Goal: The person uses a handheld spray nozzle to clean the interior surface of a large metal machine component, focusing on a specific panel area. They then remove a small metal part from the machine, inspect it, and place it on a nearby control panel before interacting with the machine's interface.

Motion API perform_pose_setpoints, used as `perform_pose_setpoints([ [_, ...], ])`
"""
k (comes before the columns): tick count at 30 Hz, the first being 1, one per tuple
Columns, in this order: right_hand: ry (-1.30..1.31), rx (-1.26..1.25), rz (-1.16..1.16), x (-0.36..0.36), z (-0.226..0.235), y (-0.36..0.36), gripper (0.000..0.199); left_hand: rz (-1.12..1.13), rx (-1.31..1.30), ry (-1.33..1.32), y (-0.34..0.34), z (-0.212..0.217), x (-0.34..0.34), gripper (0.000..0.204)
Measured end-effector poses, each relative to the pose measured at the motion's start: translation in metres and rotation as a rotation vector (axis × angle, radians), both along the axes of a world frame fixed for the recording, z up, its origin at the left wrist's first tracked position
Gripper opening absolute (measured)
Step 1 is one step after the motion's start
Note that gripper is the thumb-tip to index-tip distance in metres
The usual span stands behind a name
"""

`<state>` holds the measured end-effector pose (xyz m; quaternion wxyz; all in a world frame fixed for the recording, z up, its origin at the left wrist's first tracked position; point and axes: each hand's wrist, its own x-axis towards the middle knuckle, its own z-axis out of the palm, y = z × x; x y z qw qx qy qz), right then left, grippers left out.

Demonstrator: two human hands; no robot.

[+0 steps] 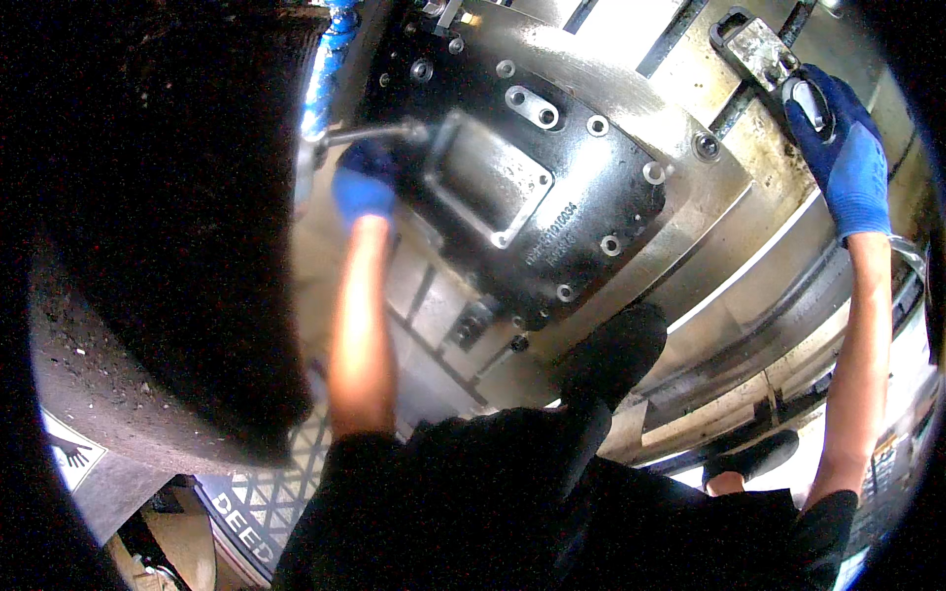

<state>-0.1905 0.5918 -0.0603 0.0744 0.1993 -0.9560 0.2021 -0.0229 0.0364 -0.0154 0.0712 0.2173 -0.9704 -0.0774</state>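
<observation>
My left hand (pixel 365 187), in a blue glove with dark fingers, is at the left edge of a black metal plate (pixel 591 197). A shiny rod with a rounded end (pixel 379 132) lies just above that hand. Blur and dark glove fabric hide its fingers, so I cannot tell whether it grips the rod. The plate has a raised rectangular frame (pixel 490 231) and several ringed bolt holes. At the upper right my right hand (pixel 847 148), gloved alike, curls round the near end of a slotted metal clamp block (pixel 759 54). An oval metal piece (pixel 808 102) shows between its fingers.
A large dark machine body (pixel 168 217) fills the left side, with a blue-wrapped tube (pixel 330 69) along its edge. Beneath the plate lies a metal fixture (pixel 724 187) on a slotted machine table (pixel 680 64). A small clamp (pixel 473 322) sits below the plate.
</observation>
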Motion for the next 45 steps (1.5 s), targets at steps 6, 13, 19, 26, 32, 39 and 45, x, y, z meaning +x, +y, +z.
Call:
perform_pose_setpoints([
  [6,-0.001,-0.008,0.012,0.002,0.006,-0.002,0.041,0.051,-0.082,0.041,0.012,0.003,-0.006,0.026],
  [13,-0.013,-0.024,-0.015,0.004,0.004,-0.003,0.045,-0.107,0.122,-0.184,-0.041,-0.001,-0.02,0.028],
  [19,-0.009,-0.019,-0.017,0.002,0.003,-0.001,0.045,0.322,0.66,0.182,0.006,0.01,-0.043,0.024],
  [26,-0.021,-0.031,-0.025,0.004,0.005,-0.005,0.045,0.432,0.752,0.065,-0.05,-0.008,-0.039,0.024],
  [32,-0.002,-0.025,-0.001,0.002,0.003,-0.002,0.044,0.337,0.673,-0.009,-0.048,-0.005,-0.04,0.025],
  [39,-0.015,-0.036,0.001,0.001,0.003,-0.002,0.042,0.227,0.555,-0.038,-0.044,0.001,-0.034,0.026],
  [45,-0.013,-0.012,-0.003,-0.001,-0.001,0.0,0.042,0.181,0.494,-0.048,-0.039,-0.001,-0.03,0.028],
])
